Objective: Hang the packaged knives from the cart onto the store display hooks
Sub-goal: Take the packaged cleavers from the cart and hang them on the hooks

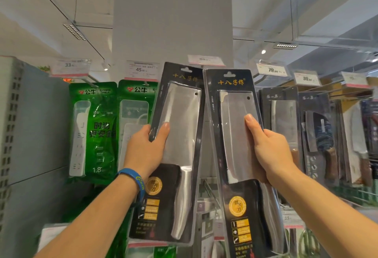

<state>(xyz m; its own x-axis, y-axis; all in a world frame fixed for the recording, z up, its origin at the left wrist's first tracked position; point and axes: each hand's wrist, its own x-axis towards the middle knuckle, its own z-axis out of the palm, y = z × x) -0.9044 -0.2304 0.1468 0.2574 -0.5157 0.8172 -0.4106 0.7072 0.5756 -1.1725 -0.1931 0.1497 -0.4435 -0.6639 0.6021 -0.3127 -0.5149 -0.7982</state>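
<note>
Left of the white pillar (pixel 171 18), green power-strip packs (pixel 93 131) hang under price tags, and the left hand (pixel 146 151), a blue wristband (pixel 133 182) at its wrist, is closed on the left edge of a black packaged cleaver (pixel 180 135) that tilts in front of the pillar's base. Just right of it, edges nearly touching, the right hand (pixel 270 147) clasps a second packaged cleaver (pixel 235 127) by its right edge, thumb on the blister, while hanging knife packs (pixel 284 114) fill the hooks right of the pillar.
</note>
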